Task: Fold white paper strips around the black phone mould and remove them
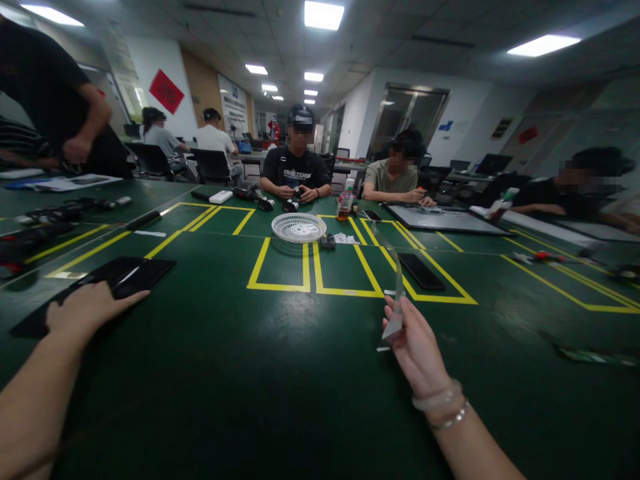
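My left hand [90, 307] lies flat on a black tablet-like slab [100, 283] at the left of the green table [280, 373], fingers stretched over its near part. My right hand [415, 347], with bracelets on the wrist, pinches the lower end of a thin clear sheet [397, 280] that stands up and away from me, edge on. A black phone [421, 271] lies just beyond that hand inside a yellow-taped box.
A white fan grille [299, 227] sits mid-table with small dark parts beside it. A drink bottle [344, 203] stands farther back. Tools lie at the far left [60, 215]. Several people sit across the table; one stands at the left [55, 100]. A large panel [443, 220] lies at the right.
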Demonstrator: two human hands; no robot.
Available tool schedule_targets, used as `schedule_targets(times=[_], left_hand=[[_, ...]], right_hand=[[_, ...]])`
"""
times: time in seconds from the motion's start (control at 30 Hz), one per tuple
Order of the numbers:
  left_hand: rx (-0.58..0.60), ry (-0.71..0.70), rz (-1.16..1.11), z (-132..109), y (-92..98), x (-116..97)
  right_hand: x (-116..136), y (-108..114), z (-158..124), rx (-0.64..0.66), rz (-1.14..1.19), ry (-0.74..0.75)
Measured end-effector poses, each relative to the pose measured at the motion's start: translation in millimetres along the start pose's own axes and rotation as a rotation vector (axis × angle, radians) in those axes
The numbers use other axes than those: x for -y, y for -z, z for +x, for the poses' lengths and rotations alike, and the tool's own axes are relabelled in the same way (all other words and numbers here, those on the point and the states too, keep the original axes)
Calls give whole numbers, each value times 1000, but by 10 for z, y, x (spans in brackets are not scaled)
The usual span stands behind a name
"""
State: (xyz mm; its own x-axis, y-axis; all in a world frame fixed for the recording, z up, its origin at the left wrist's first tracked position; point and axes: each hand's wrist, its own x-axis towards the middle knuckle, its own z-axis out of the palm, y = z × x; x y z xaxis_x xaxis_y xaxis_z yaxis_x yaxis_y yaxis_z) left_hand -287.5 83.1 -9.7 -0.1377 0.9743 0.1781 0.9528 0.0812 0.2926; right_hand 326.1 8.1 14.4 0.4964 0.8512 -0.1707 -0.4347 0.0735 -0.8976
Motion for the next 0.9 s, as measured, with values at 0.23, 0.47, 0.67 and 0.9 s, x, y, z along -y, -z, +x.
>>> schedule_targets(times=[0.23,0.47,0.67,0.9], left_hand=[[-40,174,158,-12,46,-441],[-18,-489,12,-292,-157,-1705],[236,-858,-114,-855,-364,-2567],[276,-910,-107,-1016,-455,-2663]], right_hand=[[16,-22,-24,34,105,-94],[31,-72,-53,19,189,-97],[33,-59,-61,59,206,-109],[40,-76,-116,77,198,-134]])
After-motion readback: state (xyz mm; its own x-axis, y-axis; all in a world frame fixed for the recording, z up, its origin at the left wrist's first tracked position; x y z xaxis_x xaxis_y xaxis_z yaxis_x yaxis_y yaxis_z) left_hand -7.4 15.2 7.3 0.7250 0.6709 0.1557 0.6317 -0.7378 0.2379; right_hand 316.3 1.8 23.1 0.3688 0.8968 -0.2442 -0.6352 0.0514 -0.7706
